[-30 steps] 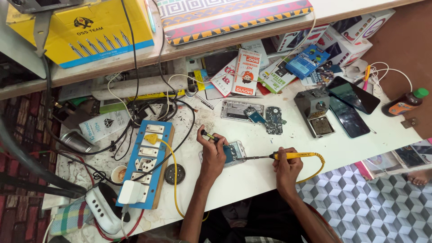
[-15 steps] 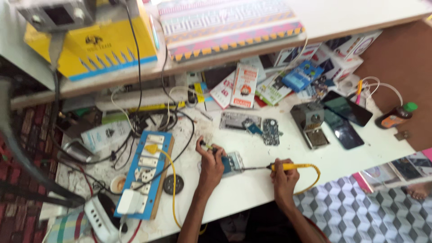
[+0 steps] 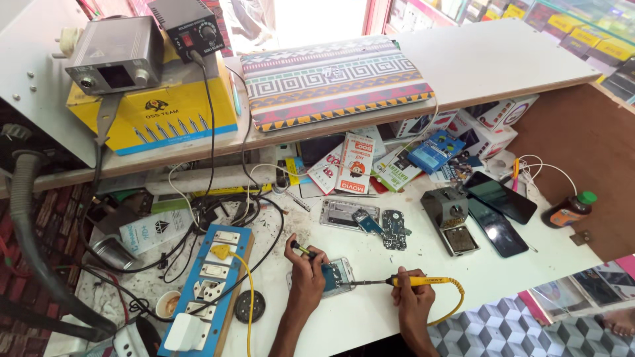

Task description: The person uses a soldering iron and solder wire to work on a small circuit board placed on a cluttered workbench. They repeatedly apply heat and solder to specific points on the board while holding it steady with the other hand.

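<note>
Seen from above, 2 bare hands work at the near edge of a cluttered white bench [image 3: 529, 264]. The right hand [image 3: 411, 299] is closed around the yellow handle of a soldering iron [image 3: 397, 281], whose long axis runs level, right to left, with its tip on a small opened phone [image 3: 334, 276]. The phone lies just left of that hand, under the left hand [image 3: 308, 268], which is nearer to it and pinches a thin tool [image 3: 301, 250] over it. To the left lies a blue power strip [image 3: 208, 291]. Beyond sit a loose circuit board [image 3: 394, 229], a soldering stand [image 3: 451, 219] and 2 dark phones [image 3: 499, 211]. Farthest, a shelf [image 3: 503, 59] carries a patterned laptop [image 3: 334, 79] and a yellow box [image 3: 162, 119].
</note>
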